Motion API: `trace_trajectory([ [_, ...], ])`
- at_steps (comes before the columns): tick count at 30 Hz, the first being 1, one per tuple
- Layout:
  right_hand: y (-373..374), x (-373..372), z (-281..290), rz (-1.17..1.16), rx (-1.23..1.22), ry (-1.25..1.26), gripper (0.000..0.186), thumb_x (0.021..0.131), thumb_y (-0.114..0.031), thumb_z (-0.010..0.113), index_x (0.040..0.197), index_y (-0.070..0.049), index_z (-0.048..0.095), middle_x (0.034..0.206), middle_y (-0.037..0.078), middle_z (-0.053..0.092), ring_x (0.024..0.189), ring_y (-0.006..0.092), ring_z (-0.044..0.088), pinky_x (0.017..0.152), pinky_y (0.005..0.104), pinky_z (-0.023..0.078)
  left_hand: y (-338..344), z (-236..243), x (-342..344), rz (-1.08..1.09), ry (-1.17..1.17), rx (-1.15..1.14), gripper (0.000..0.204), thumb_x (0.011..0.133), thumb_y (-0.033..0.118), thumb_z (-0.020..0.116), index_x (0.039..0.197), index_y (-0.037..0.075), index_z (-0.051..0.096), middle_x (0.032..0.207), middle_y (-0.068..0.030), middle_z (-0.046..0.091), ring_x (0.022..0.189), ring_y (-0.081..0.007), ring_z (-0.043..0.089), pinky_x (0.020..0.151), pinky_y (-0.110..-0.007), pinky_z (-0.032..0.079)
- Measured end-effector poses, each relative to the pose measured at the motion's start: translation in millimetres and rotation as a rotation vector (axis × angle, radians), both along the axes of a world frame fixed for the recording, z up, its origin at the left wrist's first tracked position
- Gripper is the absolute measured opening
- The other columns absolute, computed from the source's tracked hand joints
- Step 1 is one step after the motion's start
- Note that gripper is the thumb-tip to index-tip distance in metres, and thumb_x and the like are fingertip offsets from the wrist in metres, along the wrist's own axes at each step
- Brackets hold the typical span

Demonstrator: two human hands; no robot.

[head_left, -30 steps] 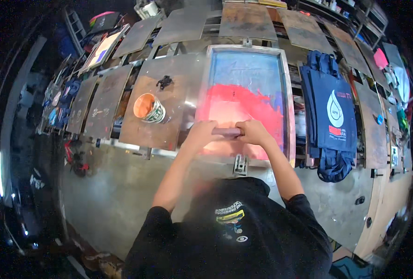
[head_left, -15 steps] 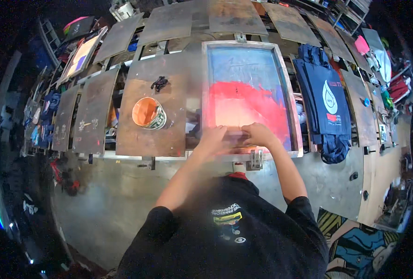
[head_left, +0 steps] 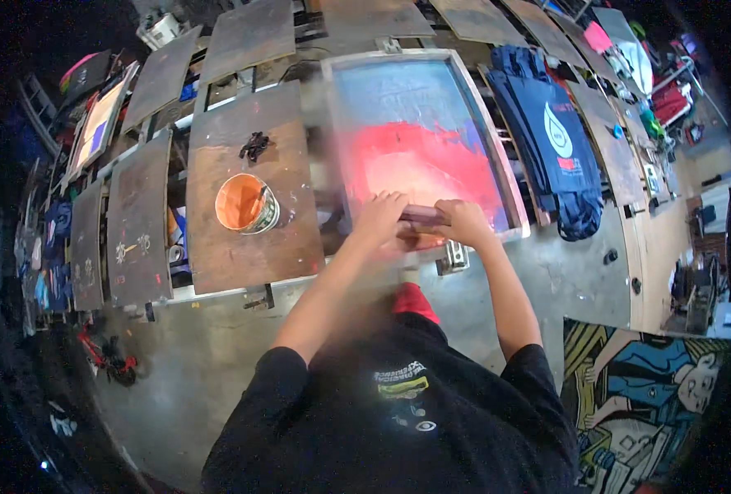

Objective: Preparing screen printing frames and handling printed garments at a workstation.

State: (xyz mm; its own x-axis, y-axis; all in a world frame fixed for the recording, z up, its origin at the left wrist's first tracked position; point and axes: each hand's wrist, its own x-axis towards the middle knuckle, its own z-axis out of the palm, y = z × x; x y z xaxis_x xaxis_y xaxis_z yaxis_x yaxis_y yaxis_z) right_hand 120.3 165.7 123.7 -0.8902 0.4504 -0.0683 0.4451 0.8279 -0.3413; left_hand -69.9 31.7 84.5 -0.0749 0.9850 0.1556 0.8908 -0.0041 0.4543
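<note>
A wooden-framed printing screen [head_left: 470,90] lies in front of me, with a blue-grey mesh at its far part and wet red ink [head_left: 431,156] spread over the middle. At its near end a wooden squeegee [head_left: 422,216] lies crosswise between my hands. My left hand [head_left: 380,219] grips its left end, fingers over the top. My right hand [head_left: 464,222] is closed round the right end. The squeegee's lower edge is hidden, so I cannot tell whether it touches the mesh.
An orange-lined ink bucket [head_left: 248,204] and a crumpled black thing [head_left: 254,146] stand on the board [head_left: 291,255] to the left. Right of the screen, a navy tote bag [head_left: 551,132] with a white drop print lies on another board. A metal clamp [head_left: 454,258] juts from the screen's near edge.
The view has shifted and turned slightly, so the boards and screen sit higher and further left. Both hands still hold the squeegee at the near end, and more of its bar shows.
</note>
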Motion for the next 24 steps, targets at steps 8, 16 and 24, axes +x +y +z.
trace_trajectory([
  [8,37.3,-19.3,-17.3,0.257,-0.029,-0.033,0.039,0.068,-0.039,0.075,0.085,-0.008,0.059,0.082,0.014,0.066,0.079,0.0362,0.064,0.068,0.0474,0.050,-2.3,0.3,10.9,0.121,-0.072,-0.028,0.044,0.074,0.029,0.074,0.107,0.007,0.056,0.109,-0.0109,0.062,0.106,-0.0311,0.058,0.088,-0.044,0.044],
  [16,58.9,-44.2,-10.0,0.247,-0.042,-0.016,0.040,0.068,-0.042,0.074,0.086,-0.009,0.060,0.079,0.013,0.067,0.079,0.0352,0.065,0.067,0.0476,0.050,19.0,11.4,-4.2,0.272,-0.005,-0.080,0.045,0.070,0.026,0.077,0.106,0.009,0.057,0.104,-0.0089,0.063,0.105,-0.0303,0.058,0.084,-0.046,0.043],
  [24,86.9,-50.4,-21.5,0.407,-0.186,-0.075,0.037,0.066,-0.038,0.075,0.088,-0.012,0.062,0.081,0.009,0.068,0.080,0.0308,0.066,0.067,0.0456,0.051,10.9,-1.1,8.2,0.318,-0.027,-0.080,0.045,0.071,0.027,0.077,0.106,0.007,0.058,0.100,-0.0136,0.063,0.100,-0.0321,0.058,0.083,-0.043,0.042],
])
